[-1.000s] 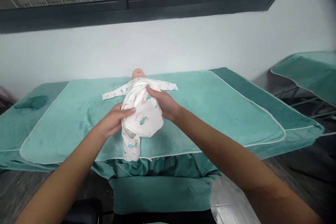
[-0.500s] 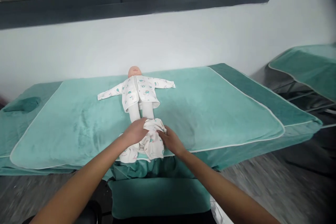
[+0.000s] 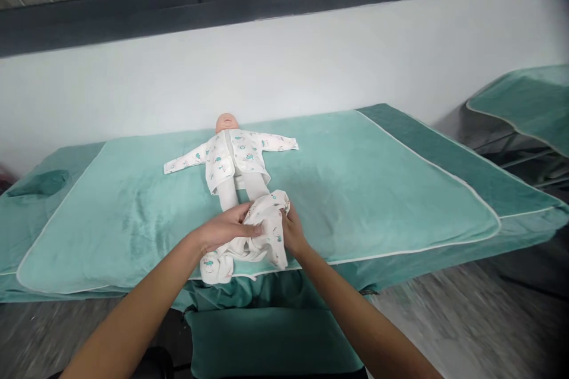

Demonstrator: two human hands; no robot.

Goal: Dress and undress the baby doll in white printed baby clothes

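Note:
A baby doll point(image 3: 226, 122) lies on its back on the green bed, its head toward the wall. It wears a white printed jacket point(image 3: 242, 153) with both sleeves spread out. Its white legs point(image 3: 228, 194) point toward me. Around the lower end of the legs are bunched printed baby pants point(image 3: 271, 225). My left hand point(image 3: 229, 226) grips the pants from the left, thumb on top of the cloth. At their right side my right hand point(image 3: 292, 231) is closed on the fabric, its fingertips partly hidden. One pant leg point(image 3: 216, 266) lies at the bed's front edge.
The bed point(image 3: 382, 189) carries a green cover with white piping and has a face hole point(image 3: 39, 183) at the left. A green stool point(image 3: 271, 340) stands in front of me. Another green-covered bed point(image 3: 528, 103) is at the right. Behind are a white wall and a barred window.
The bunched pants have shifted slightly up and right, together with the doll's leg on the right. My left thumb now presses on top of the cloth. The doll's upper body stays put.

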